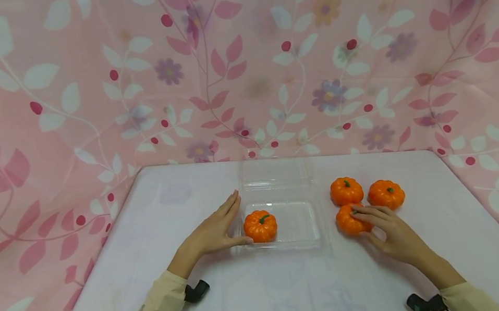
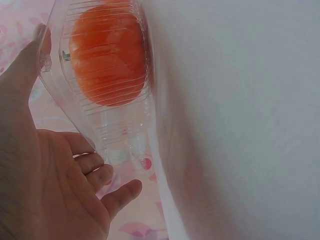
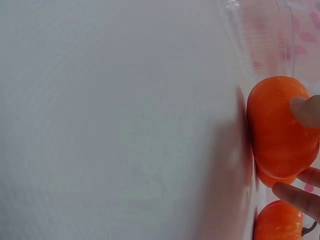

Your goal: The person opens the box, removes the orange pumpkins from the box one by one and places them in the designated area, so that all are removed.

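A clear plastic clamshell box [image 1: 297, 225] lies with its lid folded back, and one small orange toy pumpkin [image 1: 259, 229] sits in its left part. My left hand [image 1: 212, 232] rests along the box's left side, fingers extended and thumb at the front left corner. In the left wrist view, ribbed clear plastic stands between this hand and the orange pumpkin [image 2: 107, 57]. To the right of the box, my right hand [image 1: 393, 235] grips another toy pumpkin [image 1: 348, 220], its thumb [image 3: 306, 111] on one side and fingers around the other; that pumpkin is at table level.
Two more orange pumpkins, one at the back [image 1: 346, 190] and one to the right [image 1: 386, 194], stand just beyond my right hand. The white table [image 1: 268, 295] ends at a pink floral curtain [image 1: 257, 70]. Black wrist devices sit at both sleeves.
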Tool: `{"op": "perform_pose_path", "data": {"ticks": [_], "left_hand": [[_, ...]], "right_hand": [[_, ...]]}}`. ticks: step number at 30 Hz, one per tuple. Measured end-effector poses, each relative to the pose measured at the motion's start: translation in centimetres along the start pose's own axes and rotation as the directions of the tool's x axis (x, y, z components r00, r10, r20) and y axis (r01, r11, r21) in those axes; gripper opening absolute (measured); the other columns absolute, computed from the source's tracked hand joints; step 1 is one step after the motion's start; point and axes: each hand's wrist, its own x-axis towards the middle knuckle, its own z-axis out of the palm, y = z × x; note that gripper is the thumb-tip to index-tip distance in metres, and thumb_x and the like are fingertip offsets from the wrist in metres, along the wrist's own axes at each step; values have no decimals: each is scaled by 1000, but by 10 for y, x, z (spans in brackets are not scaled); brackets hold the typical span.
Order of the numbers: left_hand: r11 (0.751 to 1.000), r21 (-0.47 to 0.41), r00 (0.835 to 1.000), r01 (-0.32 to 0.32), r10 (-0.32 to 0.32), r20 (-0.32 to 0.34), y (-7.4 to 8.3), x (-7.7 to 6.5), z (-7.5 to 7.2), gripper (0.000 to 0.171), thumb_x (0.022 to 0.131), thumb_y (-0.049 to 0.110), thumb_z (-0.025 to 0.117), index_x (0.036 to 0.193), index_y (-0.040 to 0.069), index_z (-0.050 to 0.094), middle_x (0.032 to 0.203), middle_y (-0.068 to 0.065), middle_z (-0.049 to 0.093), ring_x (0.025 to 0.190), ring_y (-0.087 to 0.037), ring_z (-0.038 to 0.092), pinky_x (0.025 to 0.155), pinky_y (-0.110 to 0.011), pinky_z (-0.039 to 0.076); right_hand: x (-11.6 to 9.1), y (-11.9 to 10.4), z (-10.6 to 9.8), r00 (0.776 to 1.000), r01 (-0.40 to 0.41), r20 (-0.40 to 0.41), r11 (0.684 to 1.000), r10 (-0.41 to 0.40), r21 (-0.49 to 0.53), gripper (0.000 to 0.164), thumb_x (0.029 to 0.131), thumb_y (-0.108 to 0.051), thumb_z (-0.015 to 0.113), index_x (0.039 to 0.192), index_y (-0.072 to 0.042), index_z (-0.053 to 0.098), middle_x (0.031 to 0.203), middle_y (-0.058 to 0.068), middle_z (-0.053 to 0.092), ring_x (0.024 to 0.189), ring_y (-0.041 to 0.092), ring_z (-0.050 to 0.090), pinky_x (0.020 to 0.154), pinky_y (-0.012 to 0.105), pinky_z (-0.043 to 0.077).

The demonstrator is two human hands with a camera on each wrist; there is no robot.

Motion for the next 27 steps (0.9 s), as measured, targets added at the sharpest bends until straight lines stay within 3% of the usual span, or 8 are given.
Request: {"op": "perform_pose_path", "data": {"ticks": [19,25,27], "left_hand": [[1000,7,1000,-6,6,-8,0,1,1,120,76,79,59,158,8,9,166,-2,-2,152,-23,14,119,-44,28],[1000,8,1000,-11,11,-9,-2,1,4,120,76,80,58,157,6,10,166,-1,-2,152,-23,13,119,-45,27],[1000,1,1000,-12,12,-10,-3,1,4,120,76,80,58,157,5,11,166,-2,-2,152,-23,13,119,-45,27]], "right_hand": [[-12,6,8,999,-4,-47,1000,4,2,56,68,0,83,121,-9,67,136,12,60,120,36,50,117,11,17],[-17,6,10,999,-12,-53,1000,12,3,58,68,2,83,123,-11,67,138,11,58,136,13,41,118,12,17],[-18,6,10,998,-9,-57,1000,10,18,57,69,2,82,123,-10,67,138,12,58,137,11,39,119,14,18]]}}
